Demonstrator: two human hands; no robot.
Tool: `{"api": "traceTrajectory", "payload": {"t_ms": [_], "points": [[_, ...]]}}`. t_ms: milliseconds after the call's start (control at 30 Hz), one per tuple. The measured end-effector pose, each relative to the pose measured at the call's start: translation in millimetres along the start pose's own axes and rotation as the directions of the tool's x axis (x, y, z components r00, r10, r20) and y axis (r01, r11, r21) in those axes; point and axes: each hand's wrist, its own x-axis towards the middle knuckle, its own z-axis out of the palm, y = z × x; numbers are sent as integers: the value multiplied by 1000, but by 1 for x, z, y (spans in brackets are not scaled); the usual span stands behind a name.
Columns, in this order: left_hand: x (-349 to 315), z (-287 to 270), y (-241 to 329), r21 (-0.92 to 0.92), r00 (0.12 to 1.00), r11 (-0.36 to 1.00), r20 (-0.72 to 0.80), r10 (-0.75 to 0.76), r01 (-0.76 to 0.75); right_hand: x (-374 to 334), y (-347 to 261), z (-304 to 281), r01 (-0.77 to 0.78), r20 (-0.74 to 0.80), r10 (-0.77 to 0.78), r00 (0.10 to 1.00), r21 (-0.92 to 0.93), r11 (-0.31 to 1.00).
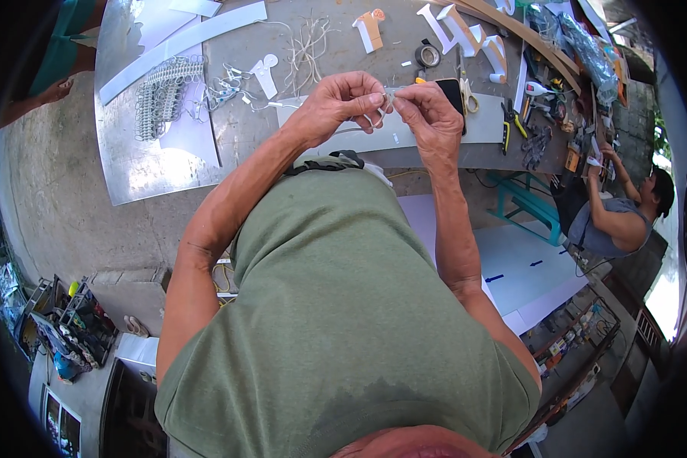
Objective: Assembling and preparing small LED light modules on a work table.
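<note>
Above the near edge of the metal-topped table (153,168), my two hands meet fingertip to fingertip. My left hand (342,107) is closed in a pinch on a thin pale wire (375,120), which loops below its fingers. My right hand (433,118) pinches at the same spot, its thumb and forefinger pressed together on the wire's end. What exactly lies between the fingertips is too small to make out. A white strip (481,118) lies flat under the hands. Beside my right hand are a dark phone (451,93) and yellow-handled scissors (470,101).
Left on the table lie a heap of small linked modules (164,91), a small white letter piece (265,75) and tangled pale wires (309,53). Farther back are orange-and-white letters (370,30) and a tape roll (427,55). Pliers (509,126) lie right. Another person (618,206) works at far right.
</note>
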Motion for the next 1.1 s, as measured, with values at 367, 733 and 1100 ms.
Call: {"api": "traceTrajectory", "payload": {"t_ms": [367,733,1100], "points": [[2,6,-2,-43,998,997,-10,65,-65,-6,8,2,-76,-71,85,994,115,990],[-6,3,5,73,995,997,-103,-1,8,-5,-8,-6,275,32,-282,959,-348,896],[-8,5,7,4,985,993,-130,-117,118,-4,-1,-9,501,305,-409,860,-658,563]]}}
